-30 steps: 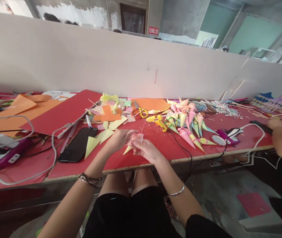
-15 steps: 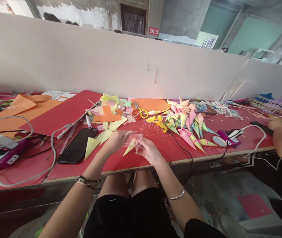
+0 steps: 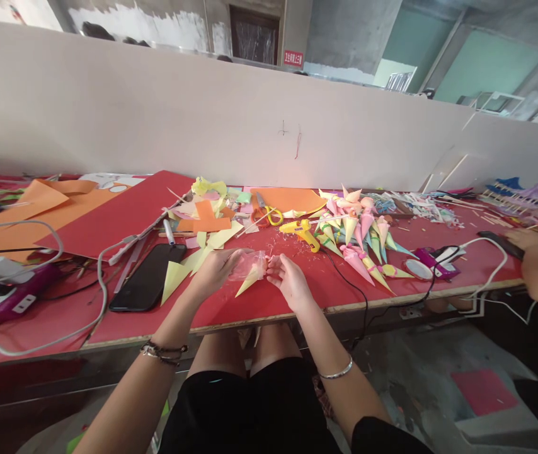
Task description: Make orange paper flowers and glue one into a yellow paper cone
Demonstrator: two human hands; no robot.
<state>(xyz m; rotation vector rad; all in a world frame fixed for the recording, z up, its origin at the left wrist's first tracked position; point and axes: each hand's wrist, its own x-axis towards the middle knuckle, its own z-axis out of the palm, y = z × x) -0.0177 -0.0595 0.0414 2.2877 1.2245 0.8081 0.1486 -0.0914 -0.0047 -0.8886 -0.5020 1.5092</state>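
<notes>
My left hand (image 3: 217, 271) is closed on a small clear plastic bag (image 3: 249, 266), held above the red tabletop. At the bag's right end is my right hand (image 3: 288, 277), its fingers curled together around something small and pinkish that I cannot make out. Beneath the bag lies a pale yellow paper cone (image 3: 248, 281), its tip pointing towards me. Just beyond my right hand rests a yellow glue gun (image 3: 301, 233). A heap of pink, yellow and blue paper cones (image 3: 356, 230) lies to its right.
Left of my hands are a black phone (image 3: 147, 277), yellow paper pieces (image 3: 174, 277) and red card (image 3: 127, 214). Orange-handled scissors (image 3: 265, 214) lie behind. A purple power strip (image 3: 439, 263) and cables sit at right. A co-worker's arm (image 3: 536, 258) reaches over the far right.
The bag has come more into view between my hands. My right hand has shifted slightly right, away from my left, which has moved a little left with the bag.
</notes>
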